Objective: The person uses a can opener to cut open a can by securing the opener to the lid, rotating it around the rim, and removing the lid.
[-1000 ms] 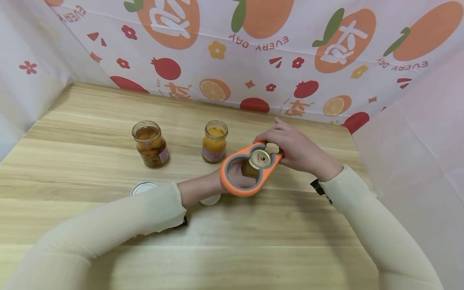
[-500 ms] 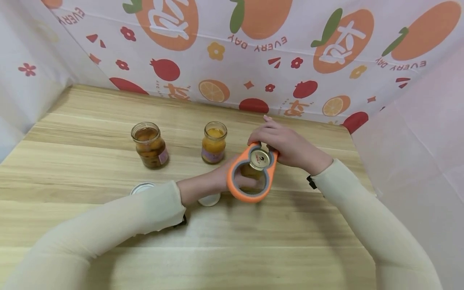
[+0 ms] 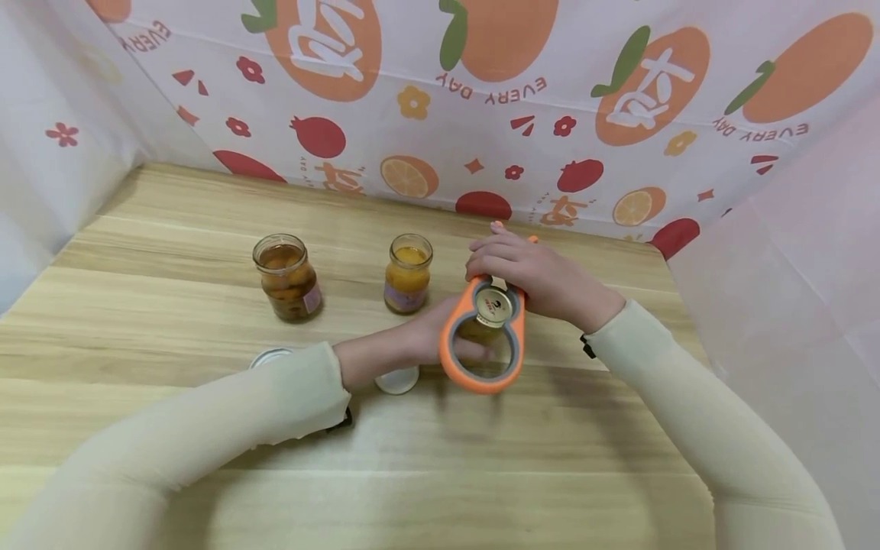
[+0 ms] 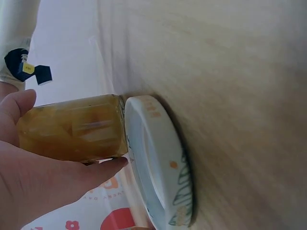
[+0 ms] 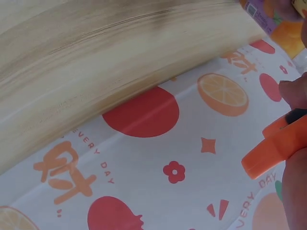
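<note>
My left hand (image 3: pixel 428 336) grips a small glass jar (image 4: pixel 72 129) of yellow fruit pieces by its side. A gold lid (image 3: pixel 494 305) is still on top of that jar. My right hand (image 3: pixel 535 269) holds an orange jar opener (image 3: pixel 446 353) with grey-lined rings. Its smaller ring sits around the gold lid, while the larger ring hangs toward the near side over the left hand's fingers. In the right wrist view, the orange handle end (image 5: pixel 273 153) pokes out past the right hand's fingers.
Behind stand two lidless jars, one with dark amber contents (image 3: pixel 292 290) and one with yellow contents (image 3: pixel 407 284). A loose white lid (image 3: pixel 397 380) lies by the left wrist. Another lid (image 3: pixel 270 356) is partly behind the left sleeve. A fruit-printed curtain (image 3: pixel 440 137) borders the wooden table (image 3: pixel 440 489).
The jar opener has turned about the lid, its larger ring swinging rightward and toward the near side. The right hand has moved left with it; the left hand keeps its hold on the jar.
</note>
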Demonstrator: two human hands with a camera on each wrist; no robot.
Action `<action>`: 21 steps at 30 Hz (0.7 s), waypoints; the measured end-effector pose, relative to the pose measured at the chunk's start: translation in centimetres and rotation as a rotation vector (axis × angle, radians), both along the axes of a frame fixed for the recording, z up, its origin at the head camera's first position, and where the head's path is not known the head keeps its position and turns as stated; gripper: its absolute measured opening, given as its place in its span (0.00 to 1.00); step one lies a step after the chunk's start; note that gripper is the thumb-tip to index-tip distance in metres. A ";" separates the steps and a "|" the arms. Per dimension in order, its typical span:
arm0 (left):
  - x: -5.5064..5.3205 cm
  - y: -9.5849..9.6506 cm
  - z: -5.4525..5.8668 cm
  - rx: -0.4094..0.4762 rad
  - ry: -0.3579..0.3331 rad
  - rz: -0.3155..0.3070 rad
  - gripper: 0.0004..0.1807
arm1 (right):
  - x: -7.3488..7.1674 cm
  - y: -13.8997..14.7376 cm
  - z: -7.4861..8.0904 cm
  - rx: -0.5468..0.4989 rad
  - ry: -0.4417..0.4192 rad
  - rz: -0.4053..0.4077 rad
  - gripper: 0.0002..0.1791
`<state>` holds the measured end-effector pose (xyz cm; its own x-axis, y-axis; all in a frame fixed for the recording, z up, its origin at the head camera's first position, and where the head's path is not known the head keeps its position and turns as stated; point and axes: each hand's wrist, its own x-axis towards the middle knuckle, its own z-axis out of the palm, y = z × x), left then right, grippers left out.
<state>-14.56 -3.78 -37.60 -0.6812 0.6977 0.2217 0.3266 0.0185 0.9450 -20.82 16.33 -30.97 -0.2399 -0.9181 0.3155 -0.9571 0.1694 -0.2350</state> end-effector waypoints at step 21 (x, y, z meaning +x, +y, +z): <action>-0.3 0.7 0.2 -0.118 -0.315 0.146 0.37 | 1.8 4.4 1.2 -0.109 -0.018 -0.220 0.16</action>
